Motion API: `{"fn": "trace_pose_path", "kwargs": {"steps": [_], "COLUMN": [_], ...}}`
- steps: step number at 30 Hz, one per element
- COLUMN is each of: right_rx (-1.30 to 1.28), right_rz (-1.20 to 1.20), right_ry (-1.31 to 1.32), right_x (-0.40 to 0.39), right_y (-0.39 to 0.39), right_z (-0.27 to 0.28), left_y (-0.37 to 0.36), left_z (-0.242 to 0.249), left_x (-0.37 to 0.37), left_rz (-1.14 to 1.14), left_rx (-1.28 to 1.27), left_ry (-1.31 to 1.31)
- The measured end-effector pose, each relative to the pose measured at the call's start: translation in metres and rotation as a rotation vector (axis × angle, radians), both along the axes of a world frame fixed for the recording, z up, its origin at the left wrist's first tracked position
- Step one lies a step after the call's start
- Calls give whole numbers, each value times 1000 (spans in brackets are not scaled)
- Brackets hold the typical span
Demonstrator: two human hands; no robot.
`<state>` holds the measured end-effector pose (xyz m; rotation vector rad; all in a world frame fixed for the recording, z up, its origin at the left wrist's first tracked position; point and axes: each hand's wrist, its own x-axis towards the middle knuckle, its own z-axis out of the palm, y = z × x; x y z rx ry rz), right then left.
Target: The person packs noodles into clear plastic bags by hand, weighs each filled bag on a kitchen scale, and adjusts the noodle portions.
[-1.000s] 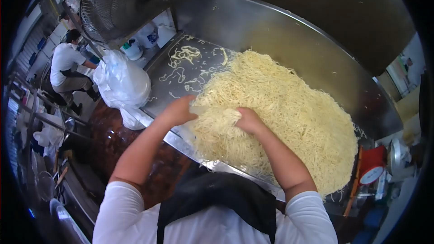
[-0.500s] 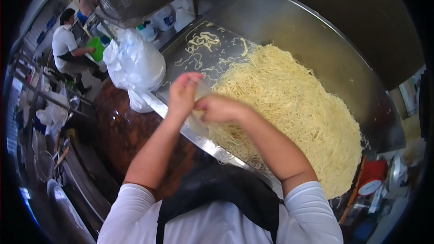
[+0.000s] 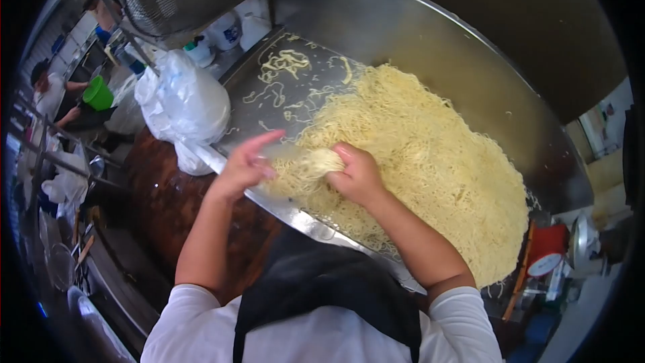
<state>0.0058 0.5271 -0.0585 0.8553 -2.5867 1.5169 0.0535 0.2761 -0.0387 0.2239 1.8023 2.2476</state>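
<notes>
So the right hand point(image 3: 356, 173) had a clump of noodles point(image 3: 324, 162) pinched between thumb and fingers, and the left hand point(image 3: 246, 167) was spread open just beside it. Behind them the big noodle pile point(image 3: 430, 168) sat on a metal table point(image 3: 252, 84), with a white plastic bag point(image 3: 185, 97) by its left edge.

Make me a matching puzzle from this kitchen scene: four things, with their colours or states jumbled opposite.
1. Right hand
2. Bucket
3. Dial scale
4. Large plastic bag

A. Red, with a round white face
B. White, next to the metal worktop
C. Closed on a bunch of noodles
D. Green, near a co-worker

Pairs: 1-C, 2-D, 3-A, 4-B
</notes>
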Motion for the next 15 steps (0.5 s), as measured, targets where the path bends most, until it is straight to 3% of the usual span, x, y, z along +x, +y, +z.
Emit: {"fn": "trace_pose_path", "kwargs": {"steps": [2,3,5,6,9,10,13,14,15], "right_rx": [-304,-291,-269,-342,-271,-98,527,557,590], "right_rz": [122,146,198,128,11,-91,-20,-28,-30], "right_ry": [-139,-94,-14,-101,203,146,-18,-58,-98], "right_x": [3,2,1,-1,-28,-37,-28,-25,-24], "right_y": [-21,-27,-33,-30,-13,-8,40,52,64], "right_z": [23,31,40,43,25,8,-6,-5,-5], "left_y": [48,65,81,89,100,94,52,47,44], "left_z": [0,-18,-60,-55,-34,-37,-10,-12,-6], "left_x": [-11,-19,-29,-32,-31,-35,-46,-43,-43], "left_rz": [-128,-127,-140,-145,-60,-43,-78,6,-34], "left_rx": [-282,-420,-150,-16,-156,-234,-440,-575,-866], "left_ry": [264,481,124,-56,42,107,-19,268,204]}}
